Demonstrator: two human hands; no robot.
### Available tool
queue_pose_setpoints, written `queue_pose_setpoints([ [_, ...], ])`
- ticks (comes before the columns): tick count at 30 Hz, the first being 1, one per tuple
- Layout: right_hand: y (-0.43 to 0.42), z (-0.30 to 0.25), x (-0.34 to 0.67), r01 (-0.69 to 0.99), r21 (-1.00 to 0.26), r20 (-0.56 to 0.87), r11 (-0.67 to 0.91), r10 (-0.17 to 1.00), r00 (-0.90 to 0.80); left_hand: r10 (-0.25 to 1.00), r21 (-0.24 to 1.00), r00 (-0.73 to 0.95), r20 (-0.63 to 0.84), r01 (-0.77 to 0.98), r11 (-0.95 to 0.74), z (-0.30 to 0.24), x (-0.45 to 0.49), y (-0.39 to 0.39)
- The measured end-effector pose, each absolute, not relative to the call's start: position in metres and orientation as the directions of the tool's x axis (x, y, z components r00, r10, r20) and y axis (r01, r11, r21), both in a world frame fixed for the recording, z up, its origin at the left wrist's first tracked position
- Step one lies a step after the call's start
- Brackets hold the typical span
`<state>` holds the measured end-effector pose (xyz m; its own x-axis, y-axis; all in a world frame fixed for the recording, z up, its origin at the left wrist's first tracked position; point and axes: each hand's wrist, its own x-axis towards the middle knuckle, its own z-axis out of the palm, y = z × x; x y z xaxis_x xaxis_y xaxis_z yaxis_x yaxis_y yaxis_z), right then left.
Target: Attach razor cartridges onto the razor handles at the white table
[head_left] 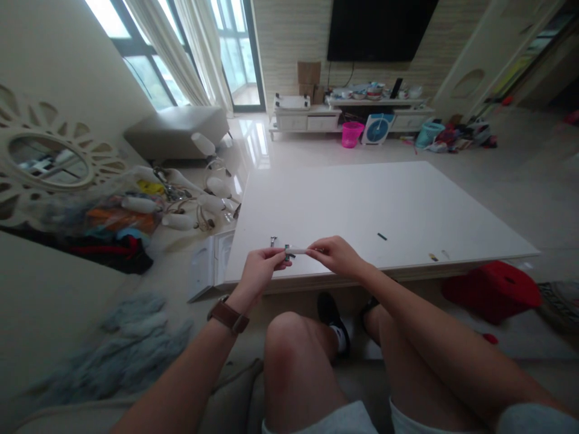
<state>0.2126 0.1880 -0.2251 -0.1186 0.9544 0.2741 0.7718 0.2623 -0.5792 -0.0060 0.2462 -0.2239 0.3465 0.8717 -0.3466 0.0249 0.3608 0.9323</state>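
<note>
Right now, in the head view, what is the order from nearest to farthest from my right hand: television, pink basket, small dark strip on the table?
From your right hand:
1. Small dark strip: on the table, to the right.
2. Pink basket: on the floor beyond the table.
3. Television: on the far wall.

The counter before me was white and broad. On it I saw a small metallic piece to my left, a short dark strip farther right, and a yellow-and-black bit beside a thin pale thing.
</note>
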Motion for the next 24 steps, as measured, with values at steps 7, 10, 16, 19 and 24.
queue_pose_setpoints([
  [7, 0.1898, -0.2224, 0.2125, 0.765, -0.585, 0.320, 0.271, 0.943, -0.090, 0.869, 0.934, 0.353, -0.347, 0.045, 0.355, -0.2261, -0.0058, 0.2461],
  [10, 0.1904, -0.2226, 0.2161, 0.794, -0.563, 0.296, 0.231, 0.953, -0.068, 0.871, 0.934, 0.349, -0.346, 0.043, 0.354, -0.2267, -0.0056, 0.2465],
  [16, 0.1864, -0.2215, 0.2199, 0.724, -0.641, 0.319, 0.256, 0.946, -0.052, 0.869, 0.933, 0.349, -0.352, 0.052, 0.357, -0.2252, -0.0056, 0.2456],
  [19, 0.1832, -0.2211, 0.2156, 0.725, -0.621, 0.283, 0.296, 0.948, -0.145, 0.867, 0.933, 0.357, -0.347, 0.042, 0.357, -0.2247, -0.0055, 0.2446],
  [24, 0.1846, -0.2213, 0.2171, 0.690, -0.671, 0.312, 0.271, 0.948, -0.069, 0.867, 0.931, 0.354, -0.351, 0.037, 0.362, -0.2251, -0.0052, 0.2433],
])
